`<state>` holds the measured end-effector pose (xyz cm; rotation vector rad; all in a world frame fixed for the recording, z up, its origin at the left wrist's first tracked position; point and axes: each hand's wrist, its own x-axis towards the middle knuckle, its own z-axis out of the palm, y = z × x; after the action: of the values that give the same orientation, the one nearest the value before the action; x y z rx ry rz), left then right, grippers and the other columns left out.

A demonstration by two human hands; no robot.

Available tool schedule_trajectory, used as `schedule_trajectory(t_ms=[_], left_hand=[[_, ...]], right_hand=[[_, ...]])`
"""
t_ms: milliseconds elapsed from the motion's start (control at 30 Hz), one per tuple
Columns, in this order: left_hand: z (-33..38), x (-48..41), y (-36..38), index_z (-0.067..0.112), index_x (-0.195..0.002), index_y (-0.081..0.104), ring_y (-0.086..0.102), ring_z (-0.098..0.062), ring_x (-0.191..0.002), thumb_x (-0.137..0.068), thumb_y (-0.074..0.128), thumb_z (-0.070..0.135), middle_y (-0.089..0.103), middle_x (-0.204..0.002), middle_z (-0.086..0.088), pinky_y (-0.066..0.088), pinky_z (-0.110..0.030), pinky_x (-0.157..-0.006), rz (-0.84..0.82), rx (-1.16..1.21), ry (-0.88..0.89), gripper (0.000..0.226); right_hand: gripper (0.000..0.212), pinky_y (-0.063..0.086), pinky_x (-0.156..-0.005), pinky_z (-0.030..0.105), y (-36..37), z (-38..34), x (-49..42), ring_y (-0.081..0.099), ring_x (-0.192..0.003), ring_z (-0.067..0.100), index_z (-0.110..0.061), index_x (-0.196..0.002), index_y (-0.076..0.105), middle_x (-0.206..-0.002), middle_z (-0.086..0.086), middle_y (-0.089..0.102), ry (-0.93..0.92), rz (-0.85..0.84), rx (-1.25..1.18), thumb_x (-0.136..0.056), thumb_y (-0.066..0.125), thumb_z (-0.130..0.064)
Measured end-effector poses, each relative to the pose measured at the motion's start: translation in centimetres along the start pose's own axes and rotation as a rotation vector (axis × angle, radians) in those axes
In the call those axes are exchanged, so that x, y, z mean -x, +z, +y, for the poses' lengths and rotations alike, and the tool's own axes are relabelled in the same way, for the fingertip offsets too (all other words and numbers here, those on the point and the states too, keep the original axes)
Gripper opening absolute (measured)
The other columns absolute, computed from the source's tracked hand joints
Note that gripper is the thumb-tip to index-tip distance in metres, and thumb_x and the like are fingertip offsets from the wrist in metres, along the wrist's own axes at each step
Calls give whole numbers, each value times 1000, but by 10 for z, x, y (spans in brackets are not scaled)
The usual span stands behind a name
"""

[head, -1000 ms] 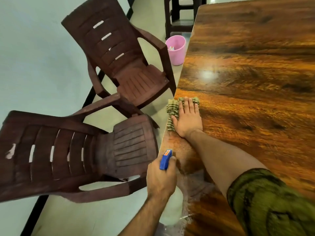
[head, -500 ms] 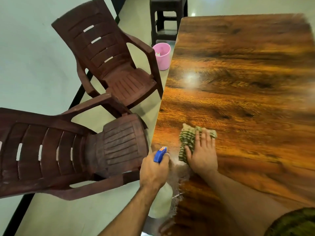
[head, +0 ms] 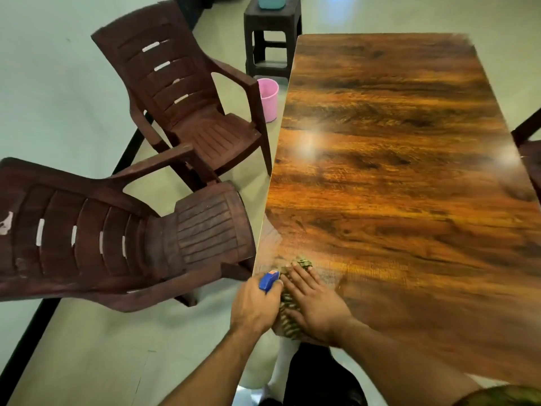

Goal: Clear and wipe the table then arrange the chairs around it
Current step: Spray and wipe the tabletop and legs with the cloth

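Green-and-tan striped cloth [head: 288,316]: lies on the table [head: 395,171] at the 7 o'clock corner of the top, pinned under the right hand [head: 314,306]; about 6 o'clock in the view.
Cloth axis: long axis runs 1 o'clock to 7 o'clock, roughly along the left table edge. The far end shows past the fingertips; the near end sits at the table corner.
Right hand pose: palm down, flat on the cloth. Fingers are straight and close together, pointing to 11 o'clock. The forearm enters from 5 o'clock, with a green patterned sleeve [head: 503,398] at the bottom of the view.
Left hand pose: left hand [head: 254,306] is just at 9 o'clock of the cloth, knuckles up, fingers curled round the neck of the spray bottle [head: 268,281]. The forearm enters from 7 o'clock.
Spray bottle: blue head stands above the fist, nozzle toward 1 o'clock, just beside the cloth; contact cannot be told. The pale body hangs below the hand, beside the table.
Table surface: glossy wood grain, long axis 12 to 6 o'clock, smeared by motion blur.
Chairs: dark brown plastic. The near chair [head: 131,241] is at 9 o'clock of the cloth, seat front close to the table edge. The far chair [head: 190,112] is at 11 o'clock. Part of a third chair [head: 530,142] shows at the table's 3 o'clock side.
Floor items: pink bucket [head: 268,98] stands just beside the left table edge, past the far chair. A dark stool [head: 272,39] stands at 12 o'clock, off the far-left corner.
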<state>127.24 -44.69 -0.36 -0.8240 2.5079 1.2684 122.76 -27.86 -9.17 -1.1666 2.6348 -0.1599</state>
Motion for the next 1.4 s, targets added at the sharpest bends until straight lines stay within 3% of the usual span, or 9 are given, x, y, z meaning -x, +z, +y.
schedule_trajectory(t_ms=[333,500,667,767,900,967,1067,1167,1400], left_hand=[[-81,87,-12,21,-64,48,57,-26,-54,-84,55,50,52,-55,2,50,-42,-57,-37,30,-62,36],[-101,95,-36,27,-57,49,50,-21,-48,-81,56,52,43,-47,5,42,-36,-52,53,82,-10,36],[-106,89,-44,21,-70,57,58,-29,-59,-77,52,60,56,-59,-2,46,-37,-56,32,62,44,40],[-100,81,-45,24,-70,56,53,-21,-58,-86,53,53,56,-62,1,44,-34,-57,40,16,60,34],[-85,66,-43,23,-76,62,59,-19,-64,-88,55,48,62,-66,1,49,-36,-61,20,13,36,29],[-74,55,-43,20,-64,55,54,-18,-55,-89,57,46,57,-58,0,45,-36,-54,14,38,35,36],[-57,30,-42,22,-55,45,44,-16,-50,-93,61,43,48,-53,2,32,-31,-50,16,-7,10,46],[-41,2,-39,23,-66,58,54,-20,-60,-90,59,48,59,-63,1,43,-34,-57,-8,15,8,35],[-12,-52,-37,23,-69,58,49,-13,-56,-94,61,43,55,-61,4,37,-26,-52,-27,45,-6,32]], right_hand=[[80,0,-123,50,13,-79,41,-3,-154,32,-7,-159,11,-166,17,3,1046,178,-273,-95,14,-55],[78,-14,-121,49,11,-140,-14,-27,-148,28,-14,-156,-13,-161,10,-25,526,-22,-152,-88,-5,-51],[67,-8,-123,47,20,-138,-16,-32,-146,23,-20,-159,-9,-162,3,-27,45,-136,-11,-100,14,-44],[74,-14,-121,40,22,-120,4,-29,-148,18,-22,-158,-7,-164,2,-19,118,-72,-56,-93,2,-57],[76,-13,-121,43,36,-141,21,-8,-154,30,-8,-158,15,-166,16,5,761,94,-171,-98,16,-54],[75,-10,-121,47,34,-148,10,3,-153,36,-1,-152,33,-163,23,17,870,62,-192,-97,23,-51],[71,5,-120,53,35,-127,-2,13,-152,38,0,-148,38,-160,23,26,548,59,-56,-97,34,-49],[70,7,-119,51,21,-89,-24,6,-153,33,-10,-156,25,-164,16,20,248,22,-15,-98,33,-48],[73,-19,-120,43,-30,1,-149,-27,-149,22,-21,-158,-6,-164,5,-18,216,-43,14,-100,18,-59]])
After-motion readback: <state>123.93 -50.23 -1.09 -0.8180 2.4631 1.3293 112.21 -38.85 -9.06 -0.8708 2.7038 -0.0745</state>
